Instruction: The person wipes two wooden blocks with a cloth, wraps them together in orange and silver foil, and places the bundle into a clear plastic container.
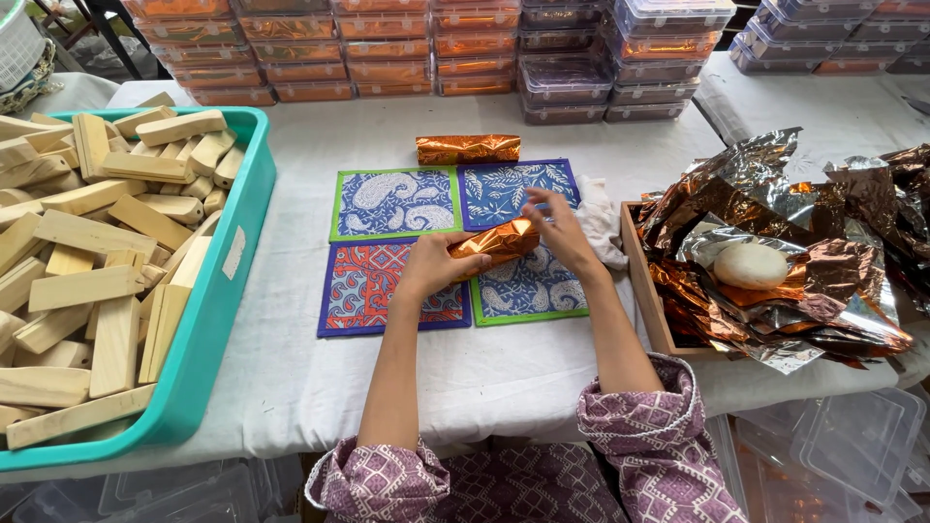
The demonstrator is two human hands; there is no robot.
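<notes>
Both hands pinch a foil-wrapped block (pixel 496 242) over the patterned mats (pixel 387 203): left hand (pixel 433 263) closed round its end, right hand (pixel 559 230) fingering the other. At twelve o'clock lies another wrapped block (pixel 468 148), with stacked plastic boxes (pixel 572 77) beyond

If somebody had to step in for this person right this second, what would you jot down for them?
Left hand grips one end of a copper-foil-wrapped piece; right hand pinches the foil at its other end, above four patterned fabric mats.
Done: one wrapped piece lies on the white table cloth beyond the mats.
The piece in hand looks wrapped; its end is being closed.
Supplies: teal crate of bare wooden blocks on the left; wooden tray of loose foil sheets on the right.
Left, probably: many blocks unwrapped.
</notes>
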